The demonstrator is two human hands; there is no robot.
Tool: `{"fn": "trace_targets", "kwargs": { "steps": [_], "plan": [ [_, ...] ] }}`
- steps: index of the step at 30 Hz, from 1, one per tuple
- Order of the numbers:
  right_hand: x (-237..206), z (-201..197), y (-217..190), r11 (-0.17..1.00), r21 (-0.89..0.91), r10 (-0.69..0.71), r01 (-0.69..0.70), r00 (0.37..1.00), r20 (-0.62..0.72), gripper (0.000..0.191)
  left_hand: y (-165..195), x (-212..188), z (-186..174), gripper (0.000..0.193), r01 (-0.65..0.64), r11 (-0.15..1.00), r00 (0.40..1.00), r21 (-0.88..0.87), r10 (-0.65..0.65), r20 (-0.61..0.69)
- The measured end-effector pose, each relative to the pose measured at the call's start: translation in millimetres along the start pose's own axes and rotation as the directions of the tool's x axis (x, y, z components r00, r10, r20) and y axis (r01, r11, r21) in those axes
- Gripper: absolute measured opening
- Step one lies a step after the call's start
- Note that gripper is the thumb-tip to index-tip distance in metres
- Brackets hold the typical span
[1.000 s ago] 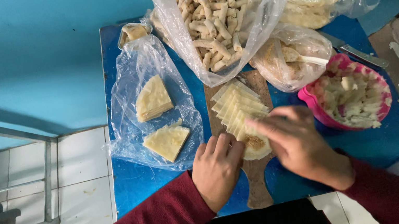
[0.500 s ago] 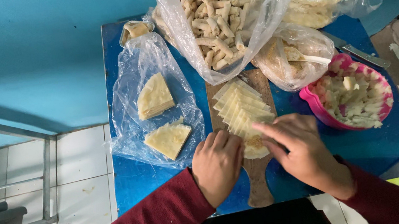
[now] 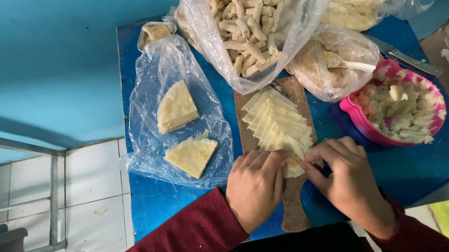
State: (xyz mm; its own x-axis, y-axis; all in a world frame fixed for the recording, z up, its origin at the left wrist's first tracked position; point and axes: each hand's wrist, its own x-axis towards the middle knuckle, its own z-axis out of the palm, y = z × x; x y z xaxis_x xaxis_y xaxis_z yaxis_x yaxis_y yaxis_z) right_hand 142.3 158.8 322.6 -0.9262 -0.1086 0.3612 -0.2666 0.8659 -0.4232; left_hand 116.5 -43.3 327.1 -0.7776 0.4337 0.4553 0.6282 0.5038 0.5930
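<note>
Pale pastry wrapper (image 3: 292, 164) at the near end of a wooden board (image 3: 292, 204), pinched between both hands: left hand (image 3: 255, 189) and right hand (image 3: 348, 181) close together, fingertips on it, apparently folding. Equally near, it lies just ahead of them; a fanned stack of wrappers (image 3: 276, 121) runs away along the board. Pink bowl (image 3: 353, 112) crowds the right; the blue table (image 3: 159, 204) lies bare left.

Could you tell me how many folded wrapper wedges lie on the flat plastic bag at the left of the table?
2: upper wedge near the bag's middle, lower wedge closer to the left hand. None seem hidden there.
</note>
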Motion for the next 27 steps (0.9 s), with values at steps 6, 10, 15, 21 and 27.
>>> {"fn": "trace_targets", "kwargs": {
  "steps": [6,10,15,21,27],
  "plan": [
    [-4.3,4.1,-1.3,0.980,0.200,0.015,-0.004,0.998,-0.055,0.023,-0.6,1.4,-3.2,0.015,0.004,0.993,1.000,0.116,-0.004,-0.005],
    [-4.4,4.4,-3.1,0.959,0.279,-0.020,0.041,0.997,-0.078,0.025,-2.0,1.3,-3.7,0.015,0.038,0.991,0.999,0.129,-0.041,0.020],
    [-2.6,4.4,-4.8,0.953,0.300,-0.030,0.051,0.997,-0.075,0.023,-5.0,-1.7,-7.5,0.021,0.088,0.988,0.995,0.126,-0.094,0.040],
    [-2.2,5.7,-7.0,0.950,0.310,-0.014,0.034,0.998,-0.066,0.027,-8.5,-0.4,-7.7,0.016,0.140,0.969,0.984,0.202,-0.160,0.084],
    [-1.8,6.8,-8.5,0.947,0.318,-0.017,0.035,0.998,-0.061,0.027,-5.9,2.0,-9.9,0.012,0.145,0.980,0.985,0.132,-0.155,0.069]
  ]
}}
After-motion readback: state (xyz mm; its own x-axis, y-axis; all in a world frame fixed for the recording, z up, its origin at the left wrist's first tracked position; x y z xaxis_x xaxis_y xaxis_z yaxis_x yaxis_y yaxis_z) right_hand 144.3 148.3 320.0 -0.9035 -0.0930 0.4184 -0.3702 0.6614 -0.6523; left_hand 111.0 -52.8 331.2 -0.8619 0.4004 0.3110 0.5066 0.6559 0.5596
